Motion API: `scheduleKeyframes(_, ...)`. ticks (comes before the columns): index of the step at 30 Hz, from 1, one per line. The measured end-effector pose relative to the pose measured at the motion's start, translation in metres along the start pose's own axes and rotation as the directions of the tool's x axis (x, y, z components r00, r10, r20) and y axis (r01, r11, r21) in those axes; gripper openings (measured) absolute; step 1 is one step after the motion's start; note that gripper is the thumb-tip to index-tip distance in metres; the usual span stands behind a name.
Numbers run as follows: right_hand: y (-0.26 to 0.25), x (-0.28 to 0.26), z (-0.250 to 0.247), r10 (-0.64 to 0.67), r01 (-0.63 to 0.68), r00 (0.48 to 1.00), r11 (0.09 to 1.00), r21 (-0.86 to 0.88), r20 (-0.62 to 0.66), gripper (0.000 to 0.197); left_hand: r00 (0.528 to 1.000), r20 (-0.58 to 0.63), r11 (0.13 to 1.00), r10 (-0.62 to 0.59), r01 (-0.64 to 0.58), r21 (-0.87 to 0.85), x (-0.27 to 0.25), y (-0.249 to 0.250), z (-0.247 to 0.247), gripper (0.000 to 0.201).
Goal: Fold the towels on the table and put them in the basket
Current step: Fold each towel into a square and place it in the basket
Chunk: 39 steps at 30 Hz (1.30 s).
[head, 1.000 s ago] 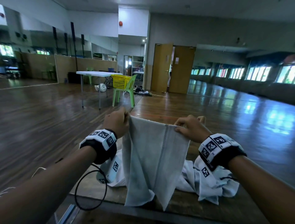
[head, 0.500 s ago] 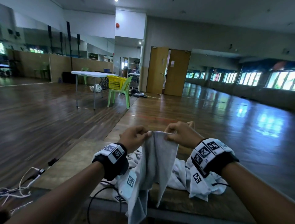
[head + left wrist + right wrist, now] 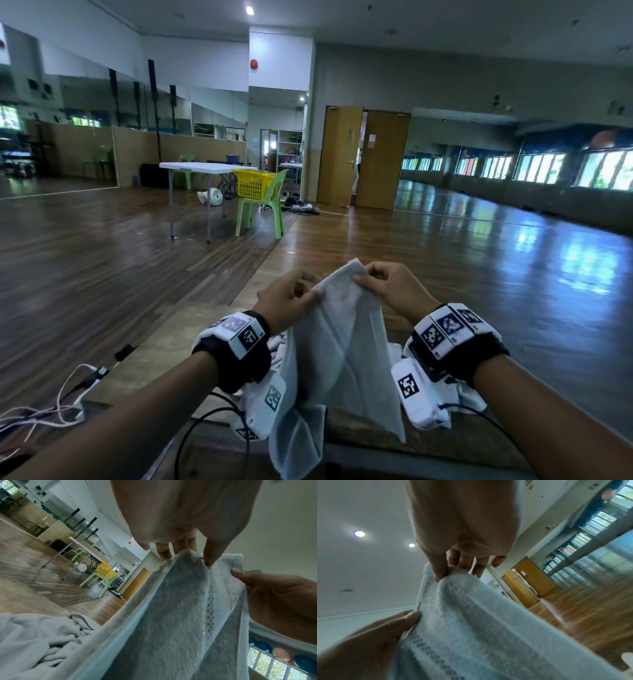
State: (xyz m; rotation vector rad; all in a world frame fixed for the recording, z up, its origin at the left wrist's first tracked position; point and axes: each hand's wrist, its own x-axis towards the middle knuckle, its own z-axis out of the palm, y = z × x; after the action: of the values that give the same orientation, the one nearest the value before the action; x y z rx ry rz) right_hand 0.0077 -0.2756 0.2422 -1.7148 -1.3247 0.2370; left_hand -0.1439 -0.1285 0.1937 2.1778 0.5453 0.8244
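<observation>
While we pinch the towel (image 3: 342,342) by its top edge, left hand (image 3: 287,301) and right hand (image 3: 394,291) nearly touching, its length hangs straight down from our grip over the bench (image 3: 164,353), with the yellow basket (image 3: 253,183) far ahead beyond both hands.

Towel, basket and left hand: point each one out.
towel (image 3: 346,342), head view, middle of the hanging cloth
basket (image 3: 254,184), head view, front wall
left hand (image 3: 286,301), head view, back of the hand
</observation>
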Motion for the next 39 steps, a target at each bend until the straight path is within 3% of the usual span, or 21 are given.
scheduleKeyframes(3, -0.009, 0.002, 0.003, -0.010, 0.012, 1.000, 0.995, -0.096, 0.012, 0.016, 0.995, 0.001, 0.995, 0.096, -0.096, -0.024, -0.002, 0.007, 0.003, 0.045)
scheduleKeyframes(8, -0.007, 0.003, 0.006, -0.004, 0.010, 1.000, 0.981, -0.195, 0.030, 0.042, 0.990, -0.044, 0.990, 0.137, -0.138, -0.030, -0.004, 0.027, -0.001, 0.016)
scheduleKeyframes(11, -0.006, -0.002, 0.009, -0.004, 0.015, 0.998, 0.980, -0.199, 0.058, 0.040, 0.990, -0.047, 0.991, 0.131, -0.130, 0.021, -0.004, 0.026, 0.003, 0.011)
scheduleKeyframes(16, -0.001, -0.007, 0.013, -0.006, 0.020, 0.997, 0.984, -0.177, 0.078, 0.026, 0.991, -0.091, 0.995, 0.098, -0.099, -0.004, -0.005, 0.018, 0.010, 0.051)
scheduleKeyframes(23, 0.002, -0.007, 0.019, -0.013, 0.028, 0.997, 0.982, -0.188, 0.082, 0.022, 0.984, -0.112, 0.990, 0.139, -0.140, -0.008, -0.003, 0.014, 0.017, 0.045)
scheduleKeyframes(26, -0.003, -0.011, 0.019, -0.022, 0.050, 0.993, 0.967, -0.251, 0.113, 0.010, 0.976, -0.117, 0.983, 0.182, -0.183, -0.001, -0.003, 0.016, 0.015, 0.043)
scheduleKeyframes(31, 0.016, -0.012, 0.016, 0.014, 0.022, 0.995, 0.926, -0.376, 0.094, 0.010, 0.966, -0.174, 0.981, 0.193, -0.190, 0.032, 0.002, 0.016, -0.003, 0.010)
scheduleKeyframes(36, 0.052, -0.022, -0.001, 0.113, -0.078, 0.992, 0.905, -0.419, 0.058, 0.021, 0.956, -0.240, 0.985, 0.168, -0.155, 0.071, 0.010, -0.005, -0.031, 0.014)
scheduleKeyframes(39, 0.064, -0.027, -0.015, 0.131, -0.092, 0.990, 0.863, -0.498, 0.044, 0.009, 0.957, -0.247, 0.986, 0.153, -0.133, 0.097, 0.012, -0.010, -0.047, 0.014)
